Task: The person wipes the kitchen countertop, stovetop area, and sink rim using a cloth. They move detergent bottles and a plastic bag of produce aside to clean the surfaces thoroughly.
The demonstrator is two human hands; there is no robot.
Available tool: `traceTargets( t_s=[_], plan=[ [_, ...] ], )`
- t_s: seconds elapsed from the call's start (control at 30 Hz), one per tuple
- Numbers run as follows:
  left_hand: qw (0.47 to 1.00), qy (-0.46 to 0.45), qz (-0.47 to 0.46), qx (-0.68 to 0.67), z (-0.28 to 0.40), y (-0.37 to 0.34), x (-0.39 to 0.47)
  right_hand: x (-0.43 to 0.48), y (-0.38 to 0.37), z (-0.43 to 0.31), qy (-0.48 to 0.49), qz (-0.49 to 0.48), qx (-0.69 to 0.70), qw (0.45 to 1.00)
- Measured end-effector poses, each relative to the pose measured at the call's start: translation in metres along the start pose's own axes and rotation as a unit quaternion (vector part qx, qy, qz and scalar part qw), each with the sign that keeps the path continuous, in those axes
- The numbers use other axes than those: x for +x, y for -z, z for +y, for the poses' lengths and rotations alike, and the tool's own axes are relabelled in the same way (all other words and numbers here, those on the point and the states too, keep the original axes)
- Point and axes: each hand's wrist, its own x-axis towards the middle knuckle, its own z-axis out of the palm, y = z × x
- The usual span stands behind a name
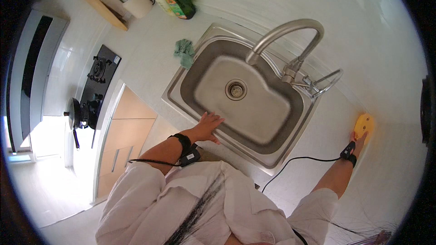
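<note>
My left hand (206, 127) is over the near rim of a stainless steel sink (218, 139), fingers spread and holding nothing. Far to the right, my right hand (359, 141) has its fingers around the lower part of a yellow object (362, 125) with dark round spots, close to the wall. What exactly that object is cannot be made out. The sink basin holds no water, and its round drain strainer (236, 90) shows in the middle. A gooseneck faucet (289, 30) arches over the basin from the back right.
A green cloth (184, 53) lies by the sink's left corner. Pump bottles (180, 1), a white kettle (137, 2) and a wooden board (104, 9) stand at the back. Further left is a gas stove (98, 71) with a lidded pan (73, 112). Black cables (299, 158) run from both wrist straps.
</note>
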Motion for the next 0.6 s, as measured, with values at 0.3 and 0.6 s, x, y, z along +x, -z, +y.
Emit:
traceTargets(
  t_s=[0.3,0.6],
  plan=[
    [0.986,-0.04,-0.041,-0.156,-0.017,0.063,0.013,-0.086,-0.015,0.05,0.036,-0.016,0.179,0.983],
    [0.864,0.075,0.425,-0.26,-0.157,0.279,0.028,-0.332,-0.187,0.152,-0.05,-0.235,-0.061,0.969]
  ],
)
